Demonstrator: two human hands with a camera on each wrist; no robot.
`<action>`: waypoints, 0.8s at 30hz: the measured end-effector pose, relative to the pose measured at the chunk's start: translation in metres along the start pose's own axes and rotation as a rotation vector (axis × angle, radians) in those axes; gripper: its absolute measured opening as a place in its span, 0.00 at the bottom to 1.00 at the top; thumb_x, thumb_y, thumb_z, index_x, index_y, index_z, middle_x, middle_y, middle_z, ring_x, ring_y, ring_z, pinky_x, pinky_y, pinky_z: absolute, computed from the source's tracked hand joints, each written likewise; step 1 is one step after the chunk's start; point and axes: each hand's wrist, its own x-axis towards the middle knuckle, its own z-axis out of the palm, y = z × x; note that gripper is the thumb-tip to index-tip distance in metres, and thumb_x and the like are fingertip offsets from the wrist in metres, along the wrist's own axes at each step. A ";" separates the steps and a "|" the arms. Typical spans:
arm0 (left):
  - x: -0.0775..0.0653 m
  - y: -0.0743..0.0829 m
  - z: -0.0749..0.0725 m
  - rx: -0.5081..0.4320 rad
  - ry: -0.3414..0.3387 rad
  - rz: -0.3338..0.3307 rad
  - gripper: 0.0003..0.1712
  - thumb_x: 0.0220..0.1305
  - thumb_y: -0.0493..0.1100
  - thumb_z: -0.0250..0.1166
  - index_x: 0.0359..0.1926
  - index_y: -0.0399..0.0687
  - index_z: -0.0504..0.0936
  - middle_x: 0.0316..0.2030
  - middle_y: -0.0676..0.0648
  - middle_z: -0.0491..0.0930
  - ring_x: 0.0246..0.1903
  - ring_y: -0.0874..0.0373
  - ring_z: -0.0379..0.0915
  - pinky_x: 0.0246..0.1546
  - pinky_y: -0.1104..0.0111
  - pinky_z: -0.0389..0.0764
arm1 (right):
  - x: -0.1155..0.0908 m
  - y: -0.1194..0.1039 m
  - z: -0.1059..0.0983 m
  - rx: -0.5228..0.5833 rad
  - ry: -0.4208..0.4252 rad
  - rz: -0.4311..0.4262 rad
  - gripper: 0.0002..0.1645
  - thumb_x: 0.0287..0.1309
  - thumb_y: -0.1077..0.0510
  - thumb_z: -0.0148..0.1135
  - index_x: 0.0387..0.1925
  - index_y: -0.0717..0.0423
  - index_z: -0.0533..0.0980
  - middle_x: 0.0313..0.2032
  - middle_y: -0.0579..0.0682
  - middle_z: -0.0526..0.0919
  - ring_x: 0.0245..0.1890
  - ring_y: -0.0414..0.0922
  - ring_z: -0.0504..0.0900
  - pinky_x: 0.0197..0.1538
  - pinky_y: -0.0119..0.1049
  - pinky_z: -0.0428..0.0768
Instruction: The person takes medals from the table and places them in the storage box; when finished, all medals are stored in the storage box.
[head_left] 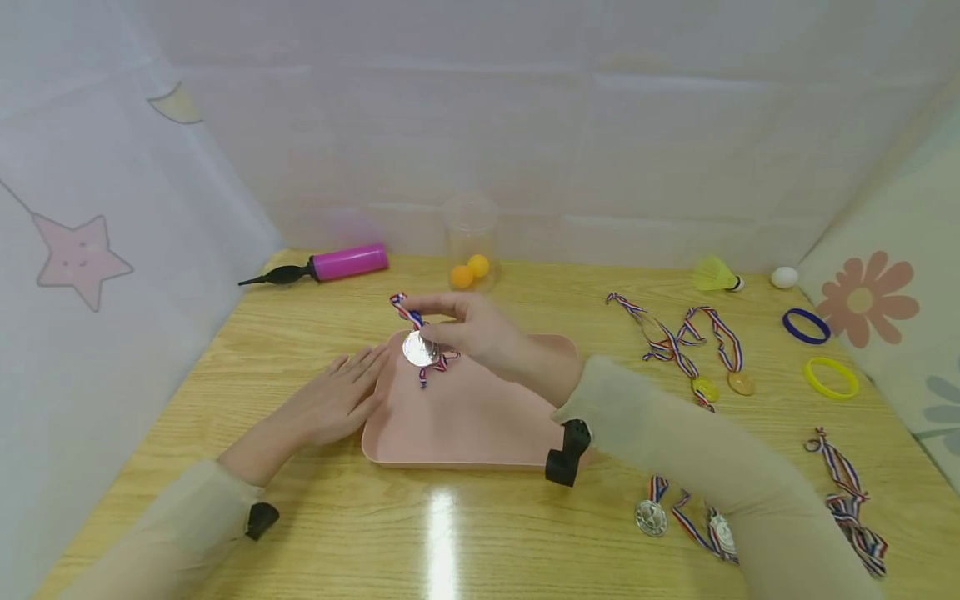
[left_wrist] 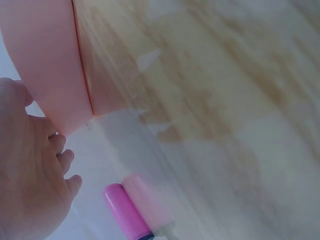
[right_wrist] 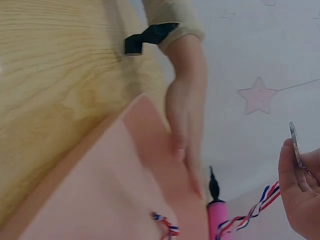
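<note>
Over the far left part of a pink tray [head_left: 480, 417], my right hand [head_left: 468, 329] pinches a silver medal [head_left: 421, 349] between thumb and fingers. In the right wrist view the medal [right_wrist: 295, 145] shows edge-on, and its red, white and blue ribbon [right_wrist: 255, 210] trails away from the hand. A piece of striped ribbon [right_wrist: 166, 224] shows over the tray's floor. My left hand [head_left: 341, 400] lies with straight fingers along the tray's left side; the left wrist view shows its fingers at the pink wall [left_wrist: 50, 65].
Gold-coloured medals [head_left: 705, 388], silver medals [head_left: 651, 518] and bundled ribbons [head_left: 847, 500] lie right of the tray. Behind it stand a clear container [head_left: 471, 225] with orange balls and a pink pump [head_left: 349, 262]. A shuttlecock [head_left: 716, 275], white ball [head_left: 784, 277], blue ring [head_left: 806, 326] and yellow ring [head_left: 831, 378] lie far right.
</note>
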 end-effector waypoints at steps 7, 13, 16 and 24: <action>0.001 0.001 -0.001 0.006 0.002 0.013 0.34 0.72 0.51 0.41 0.69 0.34 0.48 0.69 0.39 0.46 0.67 0.41 0.41 0.64 0.48 0.45 | -0.004 0.068 0.011 -0.130 -0.026 0.151 0.22 0.55 0.73 0.53 0.53 0.63 0.74 0.51 0.56 0.76 0.32 0.40 0.76 0.33 0.31 0.79; 0.000 0.001 -0.001 0.009 0.004 0.011 0.33 0.72 0.50 0.42 0.69 0.33 0.50 0.69 0.38 0.46 0.66 0.41 0.42 0.64 0.48 0.46 | -0.006 0.098 0.019 -0.289 -0.046 0.208 0.18 0.48 0.75 0.59 0.43 0.63 0.80 0.35 0.52 0.81 0.31 0.37 0.73 0.28 0.26 0.74; 0.000 0.002 -0.002 0.000 -0.001 0.008 0.33 0.72 0.49 0.42 0.69 0.32 0.49 0.69 0.38 0.46 0.67 0.41 0.41 0.64 0.48 0.45 | -0.005 0.104 0.022 -0.286 -0.098 0.207 0.16 0.48 0.76 0.58 0.40 0.66 0.80 0.31 0.51 0.79 0.28 0.37 0.73 0.27 0.26 0.75; 0.001 0.002 -0.002 -0.007 -0.017 0.004 0.33 0.72 0.49 0.41 0.69 0.33 0.49 0.69 0.38 0.45 0.67 0.41 0.40 0.64 0.49 0.45 | 0.001 0.103 0.033 -0.450 -0.110 0.185 0.11 0.50 0.72 0.60 0.37 0.63 0.82 0.30 0.46 0.82 0.26 0.33 0.72 0.28 0.22 0.71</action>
